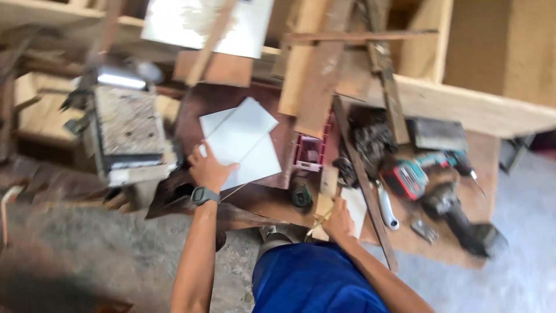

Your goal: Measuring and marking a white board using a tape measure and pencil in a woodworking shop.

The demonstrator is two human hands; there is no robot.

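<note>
Head view was blurred: our left hand (209, 168) lay flat, fingers spread, on the pale grey square tile sheets (243, 139) stacked on the dark brown workbench (260, 200). Our right hand (337, 220) was closed on a thin light wooden strip (322, 203) at the bench edge beside the teal cordless drill (414, 174). We judged this a positioning step; the next move called for steadying the sheets while lining up the strip.

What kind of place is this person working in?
Most likely a small woodworking shop. Rough wooden planks are piled over a cluttered workbench, a cordless drill lies among other tools, and the left hand rests on pale flat panels.
</note>
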